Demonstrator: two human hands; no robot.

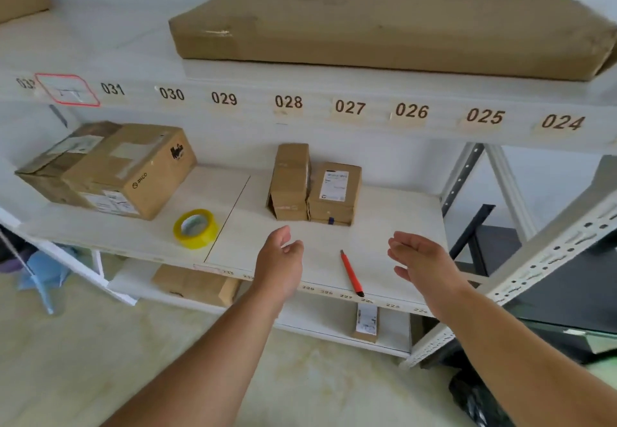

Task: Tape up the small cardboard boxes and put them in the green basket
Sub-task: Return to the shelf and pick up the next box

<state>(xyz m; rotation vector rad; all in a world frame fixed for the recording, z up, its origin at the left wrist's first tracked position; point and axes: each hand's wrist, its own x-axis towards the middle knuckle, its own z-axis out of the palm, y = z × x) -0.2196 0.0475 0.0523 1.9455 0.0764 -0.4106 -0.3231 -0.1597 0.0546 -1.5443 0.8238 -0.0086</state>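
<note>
white shelf (pixel 384 226), two small boxes (pixel 314 186), tape roll (pixel 195 228), left hand (pixel 280 256) and right hand (pixel 420 259) empty, fingers loosely apart

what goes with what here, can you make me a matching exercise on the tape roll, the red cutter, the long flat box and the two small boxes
Things:
1. tape roll
2. red cutter
3. long flat box
4. two small boxes

Places:
A. top shelf, above the number labels
B. between the left hand and right hand
C. under labels 028 and 027
D. in front of the Pico box

Pairs: 1-D, 2-B, 3-A, 4-C
</note>
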